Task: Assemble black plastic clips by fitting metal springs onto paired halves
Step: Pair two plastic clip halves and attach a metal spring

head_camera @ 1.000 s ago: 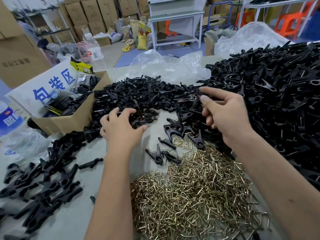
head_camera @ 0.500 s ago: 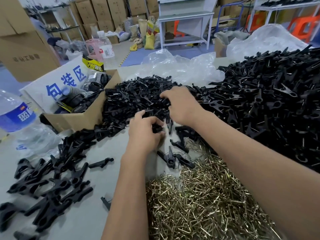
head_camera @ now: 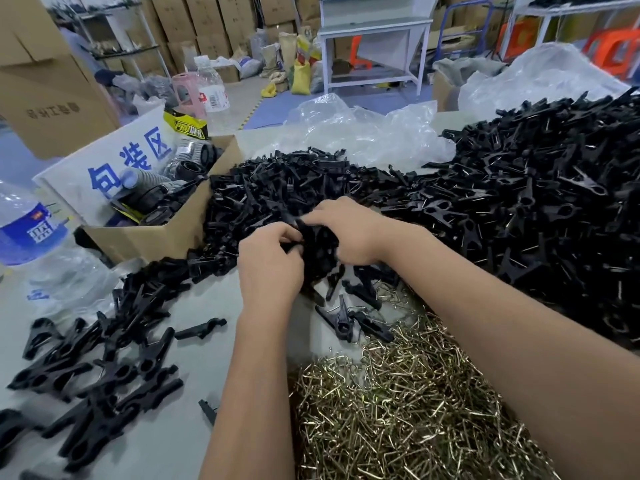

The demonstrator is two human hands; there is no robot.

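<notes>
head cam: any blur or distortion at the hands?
Head view: motion blur smears the black clip halves held between the left hand and right hand; the springs stay sharp; wide-angle bending at the edges; soft, even light.

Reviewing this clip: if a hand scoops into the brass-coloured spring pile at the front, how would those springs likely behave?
The metal springs look like thin bent wire with hooked ends, lying criss-crossed, so a scoop would probably lift tangled clumps, not single pieces. Each seems light and fairly stiff. Being angular, strays should slide and settle on the table sooner than roll.
</notes>
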